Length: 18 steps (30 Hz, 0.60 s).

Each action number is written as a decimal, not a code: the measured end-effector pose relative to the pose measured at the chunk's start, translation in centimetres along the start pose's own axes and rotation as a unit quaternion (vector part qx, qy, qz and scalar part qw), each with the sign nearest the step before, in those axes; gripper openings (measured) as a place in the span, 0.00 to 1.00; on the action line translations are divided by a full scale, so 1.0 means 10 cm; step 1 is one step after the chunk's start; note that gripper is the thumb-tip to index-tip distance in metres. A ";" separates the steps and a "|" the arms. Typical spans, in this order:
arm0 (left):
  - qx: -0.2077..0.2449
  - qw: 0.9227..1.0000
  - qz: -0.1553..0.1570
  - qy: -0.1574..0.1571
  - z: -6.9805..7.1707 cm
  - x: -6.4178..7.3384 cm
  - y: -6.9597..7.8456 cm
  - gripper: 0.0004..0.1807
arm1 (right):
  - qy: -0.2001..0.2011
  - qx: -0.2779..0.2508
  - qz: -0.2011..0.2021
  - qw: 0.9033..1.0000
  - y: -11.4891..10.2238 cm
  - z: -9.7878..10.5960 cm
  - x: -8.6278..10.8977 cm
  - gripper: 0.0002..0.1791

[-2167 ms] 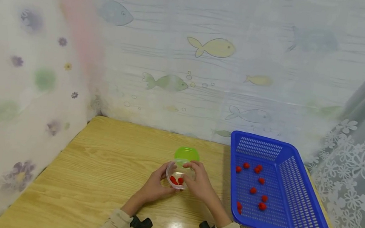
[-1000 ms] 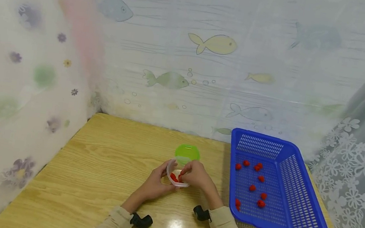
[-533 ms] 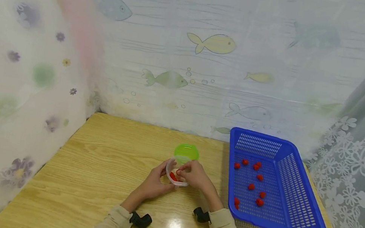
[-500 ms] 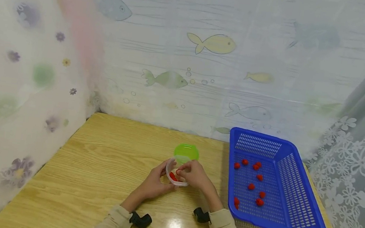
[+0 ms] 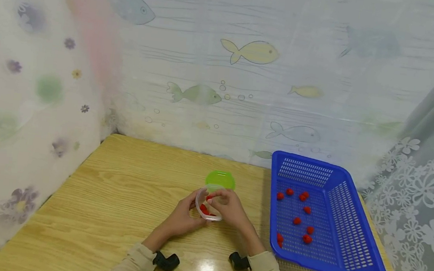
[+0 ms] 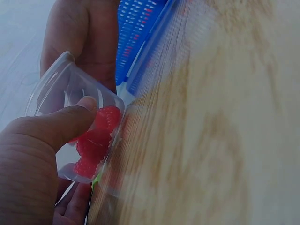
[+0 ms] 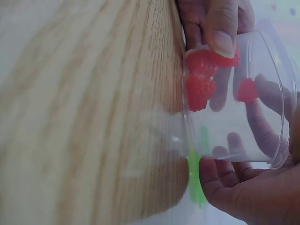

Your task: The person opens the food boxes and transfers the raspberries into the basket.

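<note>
My left hand (image 5: 183, 218) holds a small clear plastic container (image 5: 212, 218), tilted low over the table. Its thumb lies along the container's side in the left wrist view. Several red raspberries (image 7: 200, 91) rest together against the lower wall inside. My right hand (image 5: 231, 210) reaches into the container's mouth and pinches one raspberry (image 7: 247, 90) between thumb and fingertip, apart from the others. Just behind the container, a bright green lid (image 5: 220, 179) lies on the table.
A blue perforated basket (image 5: 327, 267) stands on the right of the wooden table (image 5: 125, 187), with several loose raspberries (image 5: 297, 221) scattered on its floor. A fish-patterned curtain (image 5: 186, 122) hangs along the table's back edge, and a flowered one (image 5: 45, 141) on the left.
My right hand's fingers, first spread at the container's rim, dipped in, took hold of a raspberry and raised it off the others. The container has tipped a little; the left hand has stayed in place.
</note>
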<state>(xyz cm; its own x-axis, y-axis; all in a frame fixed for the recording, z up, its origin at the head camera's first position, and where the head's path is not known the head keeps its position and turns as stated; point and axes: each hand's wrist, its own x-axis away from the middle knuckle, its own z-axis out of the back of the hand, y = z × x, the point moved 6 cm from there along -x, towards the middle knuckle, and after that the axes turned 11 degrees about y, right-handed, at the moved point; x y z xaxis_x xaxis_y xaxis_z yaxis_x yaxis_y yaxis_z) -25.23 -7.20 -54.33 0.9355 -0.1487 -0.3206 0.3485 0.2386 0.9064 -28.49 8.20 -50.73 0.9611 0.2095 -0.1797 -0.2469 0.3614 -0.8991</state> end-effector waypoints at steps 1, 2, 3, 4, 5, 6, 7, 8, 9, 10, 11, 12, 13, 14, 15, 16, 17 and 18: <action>-0.001 1.000 -0.002 0.000 0.00 0.00 0.00 0.49 | 0.001 -0.009 0.000 1.000 0.01 0.00 0.00 0.08; -0.001 1.000 -0.006 0.000 0.00 0.00 0.00 0.49 | 0.001 -0.016 0.002 1.000 0.02 0.00 0.00 0.08; -0.001 1.000 -0.010 0.001 0.00 0.00 0.01 0.49 | 0.003 -0.022 0.002 1.000 0.03 0.00 0.00 0.09; 0.000 1.000 -0.013 0.001 0.00 0.00 0.01 0.49 | 0.005 -0.026 0.000 1.000 0.04 0.00 0.00 0.09; 0.000 1.000 -0.015 0.003 0.00 0.01 0.01 0.49 | 0.006 -0.031 -0.002 1.000 0.05 0.00 0.00 0.09; 0.001 1.000 -0.015 0.003 0.00 0.01 0.01 0.49 | 0.009 -0.034 -0.004 0.999 0.05 0.00 0.01 0.09; 0.001 1.000 -0.015 0.004 0.00 0.00 0.00 0.49 | 0.011 -0.037 -0.002 0.999 0.05 0.00 0.01 0.09; 0.002 1.000 -0.015 0.004 0.00 0.00 0.00 0.49 | 0.015 -0.037 0.001 0.999 0.04 0.01 0.01 0.08; 0.003 1.000 -0.013 0.004 0.00 0.00 0.00 0.49 | 0.021 -0.040 0.001 0.999 0.03 0.01 0.00 0.08; 0.004 1.000 -0.013 0.004 0.00 0.00 -0.01 0.49 | 0.025 -0.043 0.005 0.999 0.01 0.02 0.00 0.08; 0.006 1.000 -0.012 0.004 0.00 0.00 -0.01 0.49 | 0.030 -0.048 0.007 0.998 -0.01 0.02 0.01 0.08; 0.007 1.000 -0.011 0.004 0.00 0.00 -0.01 0.49 | 0.035 -0.053 0.010 0.998 -0.03 0.03 0.00 0.08; 0.009 1.000 -0.010 0.004 0.00 0.00 -0.01 0.49 | 0.045 -0.051 0.018 0.998 -0.05 0.04 0.00 0.08; 0.009 1.000 -0.008 0.005 0.00 0.00 -0.01 0.49 | 0.060 -0.045 0.028 0.997 -0.08 0.05 0.00 0.07; 0.009 1.000 -0.005 0.005 0.00 0.00 -0.02 0.49 | 0.071 -0.043 0.031 0.996 -0.10 0.07 -0.01 0.07; 0.009 1.000 -0.003 0.005 0.00 0.00 -0.01 0.50 | 0.082 -0.038 0.033 0.995 -0.12 0.08 -0.01 0.07; 0.008 1.000 -0.001 0.004 0.00 0.00 -0.01 0.50 | 0.093 -0.033 0.034 0.995 -0.14 0.09 -0.01 0.07; 0.007 1.000 0.002 0.005 0.00 0.00 -0.01 0.50 | 0.105 -0.026 0.039 0.993 -0.17 0.11 -0.01 0.07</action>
<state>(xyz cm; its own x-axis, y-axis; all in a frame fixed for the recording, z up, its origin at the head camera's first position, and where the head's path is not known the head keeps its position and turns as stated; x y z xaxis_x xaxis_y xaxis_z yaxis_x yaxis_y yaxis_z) -25.29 -7.20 -54.42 0.9376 -0.1381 -0.3193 0.3437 0.2261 0.9115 -28.33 8.55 -48.78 0.9453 0.0394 -0.3238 -0.3201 0.3029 -0.8977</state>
